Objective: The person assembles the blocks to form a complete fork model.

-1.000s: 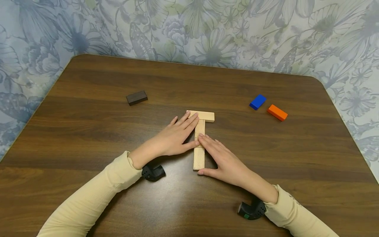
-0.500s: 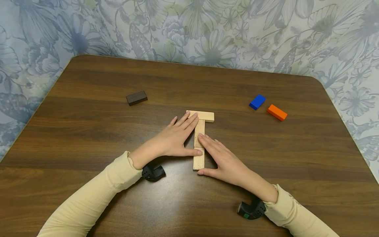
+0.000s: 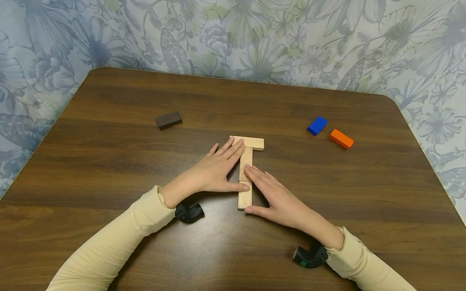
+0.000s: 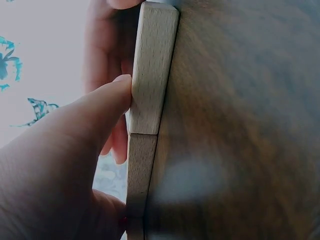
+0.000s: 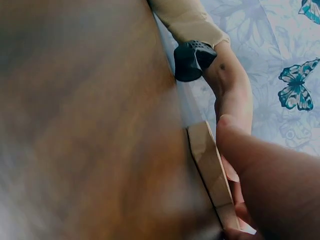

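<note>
Three pale wooden blocks lie flat in a T shape in the head view. The crosswise block (image 3: 255, 143) tops the upper stem block (image 3: 246, 157), and the lower stem block (image 3: 245, 200) continues it end to end. Straight fingers of my left hand (image 3: 214, 169) rest on the crosswise block's left part, while its thumb rests on the lower stem block. My right hand (image 3: 278, 198) lies along the right side, fingertips on the upper stem block and thumb at the lower one's near end. The left wrist view shows the lower stem block's side (image 4: 152, 75) at the thumb tip.
On the brown table (image 3: 109, 161), a dark brown block (image 3: 169, 120) lies to the back left. A blue block (image 3: 317, 125) and an orange block (image 3: 341, 139) lie close together at the right. Behind the table's far edge stands a floral-patterned wall (image 3: 262, 40).
My left thumb has shifted from beside the right fingertips, near the stem's seam, down onto the lower stem block. The right hand and the blocks stay in place.
</note>
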### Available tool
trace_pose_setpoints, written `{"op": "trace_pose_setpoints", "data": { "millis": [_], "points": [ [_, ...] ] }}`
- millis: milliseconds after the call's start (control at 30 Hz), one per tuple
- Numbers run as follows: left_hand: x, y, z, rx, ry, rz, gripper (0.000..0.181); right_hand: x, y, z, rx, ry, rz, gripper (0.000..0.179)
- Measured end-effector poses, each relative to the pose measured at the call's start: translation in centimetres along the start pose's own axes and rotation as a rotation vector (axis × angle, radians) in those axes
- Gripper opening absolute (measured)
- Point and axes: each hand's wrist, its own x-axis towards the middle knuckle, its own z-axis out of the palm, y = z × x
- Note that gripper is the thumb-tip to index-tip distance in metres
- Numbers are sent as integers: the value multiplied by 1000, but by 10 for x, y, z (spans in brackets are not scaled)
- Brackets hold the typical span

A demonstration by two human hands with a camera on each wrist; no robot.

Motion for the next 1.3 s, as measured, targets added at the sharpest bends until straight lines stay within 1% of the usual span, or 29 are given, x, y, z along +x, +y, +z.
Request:
{"op": "trace_pose_setpoints", "data": {
  "millis": [167,267,367,467,600,733,900,1000,1133,1300],
  "points": [
    [-1,2,1,1,4,-6,107,-3,-2,-6,58,-29,42,81],
    [-1,3,2,-1,8,-9,107,-4,-2,-13,70,-37,77,79],
    [-1,3,2,-4,10,-9,108,-5,-1,-24,70,-15,116,78],
    [-1,2,2,-1,7,-10,108,-6,4,-40,56,39,159,75],
    [-3,2,2,4,-3,-8,107,-10,18,-60,18,130,219,73],
    [-3,1,2,1,0,-3,107,-15,33,-82,-10,206,260,72],
    [-2,1,3,10,3,-1,107,-21,55,-108,-29,281,336,72],
    [-2,1,4,9,0,0,107,-26,70,-121,-45,312,387,72],
    [-3,2,3,5,2,-2,107,-31,90,-130,-66,322,458,73],
    [-3,2,2,4,3,-9,107,-36,109,-132,-69,264,544,74]
  ]
}}
